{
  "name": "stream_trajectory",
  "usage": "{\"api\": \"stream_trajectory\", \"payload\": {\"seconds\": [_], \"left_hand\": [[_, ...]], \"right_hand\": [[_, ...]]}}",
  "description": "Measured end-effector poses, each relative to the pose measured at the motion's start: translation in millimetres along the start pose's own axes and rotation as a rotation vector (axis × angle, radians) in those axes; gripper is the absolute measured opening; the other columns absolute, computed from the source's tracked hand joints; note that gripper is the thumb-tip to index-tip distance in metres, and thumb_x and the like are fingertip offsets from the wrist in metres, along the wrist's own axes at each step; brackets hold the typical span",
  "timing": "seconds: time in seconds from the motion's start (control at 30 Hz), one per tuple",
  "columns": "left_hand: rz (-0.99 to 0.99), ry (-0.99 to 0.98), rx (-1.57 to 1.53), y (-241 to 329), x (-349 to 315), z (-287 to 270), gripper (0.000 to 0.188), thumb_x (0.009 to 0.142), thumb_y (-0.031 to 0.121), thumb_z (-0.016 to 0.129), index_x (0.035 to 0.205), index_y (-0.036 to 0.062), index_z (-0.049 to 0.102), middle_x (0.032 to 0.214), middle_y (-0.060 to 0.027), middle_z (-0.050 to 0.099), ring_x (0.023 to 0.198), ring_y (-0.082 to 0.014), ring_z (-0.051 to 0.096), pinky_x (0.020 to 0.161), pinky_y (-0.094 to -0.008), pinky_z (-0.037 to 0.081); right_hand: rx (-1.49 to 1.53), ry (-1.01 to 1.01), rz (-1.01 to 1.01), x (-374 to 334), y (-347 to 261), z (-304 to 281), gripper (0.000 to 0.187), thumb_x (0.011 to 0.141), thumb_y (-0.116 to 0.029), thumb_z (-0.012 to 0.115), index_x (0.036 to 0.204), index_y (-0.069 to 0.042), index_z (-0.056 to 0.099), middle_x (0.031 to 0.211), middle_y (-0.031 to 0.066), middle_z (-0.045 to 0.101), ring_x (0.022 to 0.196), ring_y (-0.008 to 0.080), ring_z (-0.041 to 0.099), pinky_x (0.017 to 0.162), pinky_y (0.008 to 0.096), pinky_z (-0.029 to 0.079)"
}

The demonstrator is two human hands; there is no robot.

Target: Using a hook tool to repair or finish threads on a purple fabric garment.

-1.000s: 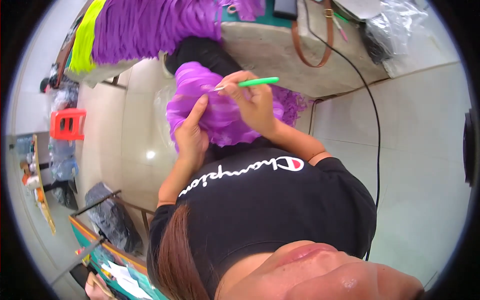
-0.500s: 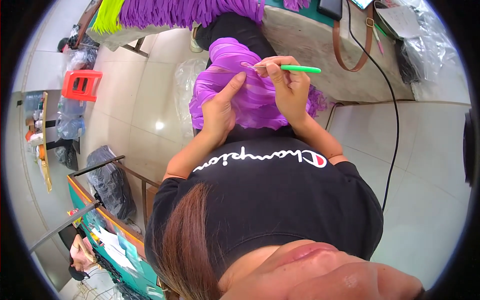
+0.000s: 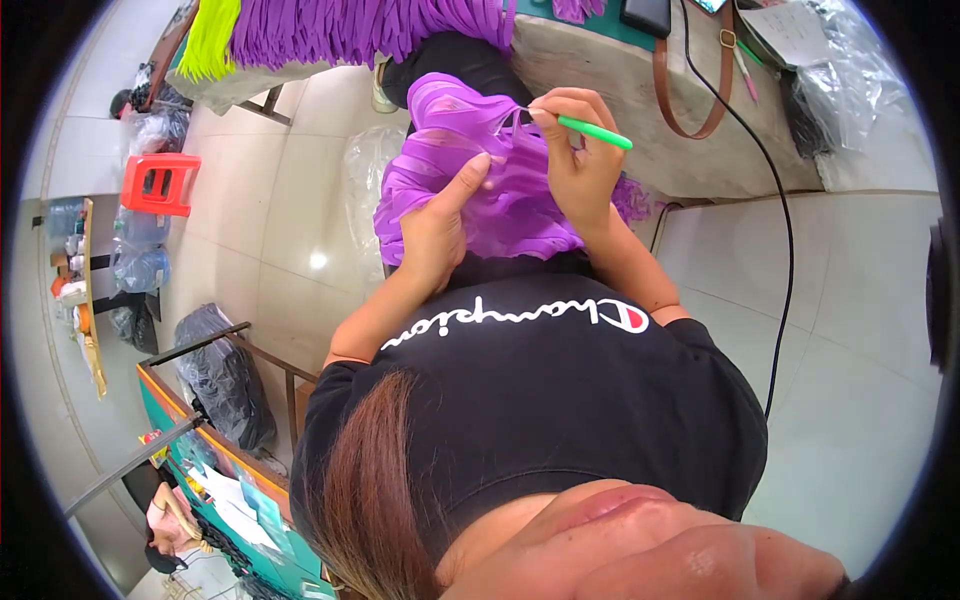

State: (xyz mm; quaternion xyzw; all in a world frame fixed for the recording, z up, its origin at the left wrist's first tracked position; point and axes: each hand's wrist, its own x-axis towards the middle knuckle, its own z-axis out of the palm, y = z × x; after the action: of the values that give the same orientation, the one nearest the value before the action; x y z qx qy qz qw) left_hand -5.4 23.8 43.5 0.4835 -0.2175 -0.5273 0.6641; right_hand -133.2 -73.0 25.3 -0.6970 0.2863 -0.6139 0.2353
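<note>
The right hand's [image 3: 583,140] grip is closed around a green-handled tool [image 3: 600,135], its thin tip at a lifted purple strand [image 3: 513,117]. The left hand [image 3: 437,225] pinches the purple fabric [image 3: 440,125] under its thumb, other fingers mostly hidden. Bunched at the frame's upper centre, the fabric looks light, limp and perhaps slippery; its thin strands could snag, so a fold beside the tip seems the surest hold, and the tool's thicker handle likewise. Beyond, purple fringe [image 3: 370,28] lies along the worktop [image 3: 600,32], upper left.
</note>
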Motion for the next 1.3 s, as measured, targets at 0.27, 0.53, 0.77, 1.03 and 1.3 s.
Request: {"api": "stream_trajectory", "payload": {"seconds": [0.27, 0.53, 0.77, 1.03, 1.3], "left_hand": [[0.059, -0.006, -0.127, 2, 1, 7, 0.035, 0.086, 0.009, 0.068, 0.118, 0.002, 0.056, 0.108, -0.0075, 0.063, 0.098, -0.0162, 0.061, 0.088, -0.029, 0.047], [0.128, -0.053, -0.129, 1, 2, 6, 0.05, 0.088, 0.006, 0.064, 0.134, 0.0041, 0.045, 0.119, -0.0078, 0.058, 0.107, -0.0148, 0.057, 0.092, -0.0279, 0.044], [0.219, -0.04, -0.083, -3, 2, 8, 0.055, 0.088, 0.003, 0.063, 0.138, 0.0049, 0.04, 0.123, -0.0066, 0.055, 0.11, -0.013, 0.054, 0.095, -0.0269, 0.042], [0.258, -0.026, -0.07, -5, 5, 2, 0.059, 0.087, 0.001, 0.064, 0.139, 0.0062, 0.038, 0.124, -0.0056, 0.054, 0.109, -0.012, 0.054, 0.095, -0.027, 0.042], [0.218, -0.06, -0.138, -3, 1, 7, 0.063, 0.087, -0.001, 0.062, 0.142, 0.0072, 0.033, 0.126, -0.0066, 0.053, 0.111, -0.0141, 0.054, 0.096, -0.0286, 0.042]], "right_hand": [[0.593, -0.16, 0.401, -12, -9, -8, 0.013, 0.094, -0.009, 0.055, 0.093, 0.004, 0.058, 0.083, 0.0113, 0.063, 0.074, 0.0139, 0.061, 0.07, 0.0256, 0.05], [0.515, -0.219, 0.311, -15, -9, 2, 0.011, 0.093, -0.008, 0.057, 0.095, 0.003, 0.059, 0.088, 0.0112, 0.064, 0.078, 0.0134, 0.062, 0.071, 0.0259, 0.051], [0.324, -0.219, 0.143, -17, -5, 3, 0.009, 0.089, -0.006, 0.062, 0.091, 0.003, 0.06, 0.087, 0.0113, 0.065, 0.078, 0.0153, 0.062, 0.07, 0.0264, 0.05], [0.2, -0.246, 0.056, -8, -9, -2, 0.004, 0.086, -0.002, 0.063, 0.085, 0.002, 0.062, 0.08, 0.0096, 0.063, 0.075, 0.0183, 0.062, 0.066, 0.0288, 0.048], [0.189, -0.2, -0.005, -5, -3, -2, 0.01, 0.082, 0.002, 0.062, 0.092, 0.0, 0.064, 0.086, 0.0117, 0.064, 0.077, 0.0223, 0.064, 0.068, 0.0285, 0.05]]}}
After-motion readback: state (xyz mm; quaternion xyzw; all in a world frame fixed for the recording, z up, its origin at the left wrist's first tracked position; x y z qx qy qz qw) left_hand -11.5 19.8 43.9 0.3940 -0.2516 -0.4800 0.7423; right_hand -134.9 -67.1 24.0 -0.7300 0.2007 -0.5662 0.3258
